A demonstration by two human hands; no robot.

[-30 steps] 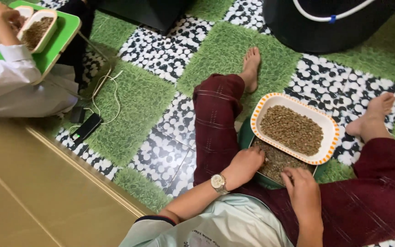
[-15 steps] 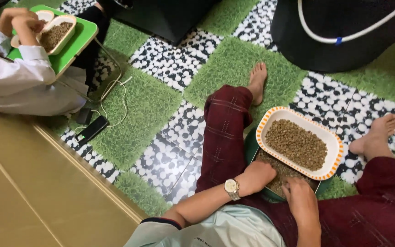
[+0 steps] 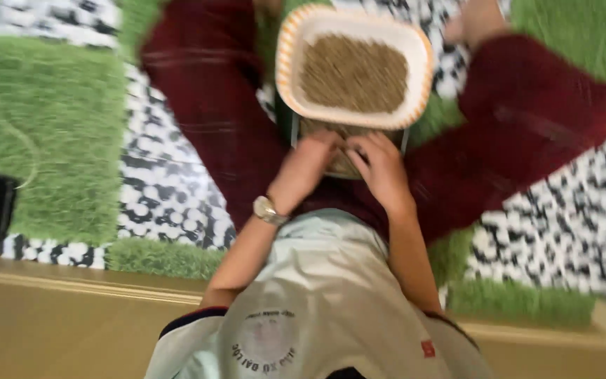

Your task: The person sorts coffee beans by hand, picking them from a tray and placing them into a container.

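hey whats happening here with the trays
A person sits on a floor of green grass-like and black-and-white pebble-pattern tiles. Both hands are down in a dark tray of small brownish grains between the legs: the left hand, with a wristwatch, and the right hand. A white dish with an orange-striped rim, filled with similar grains, lies just beyond, overlapping the tray's far edge. The picture is blurred, so finger detail is unclear.

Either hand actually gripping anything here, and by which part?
Cannot be told. Left hand and right hand both rest fingers-down in the grain of the lower tray, under the orange-rimmed dish. Blur hides any pinch.
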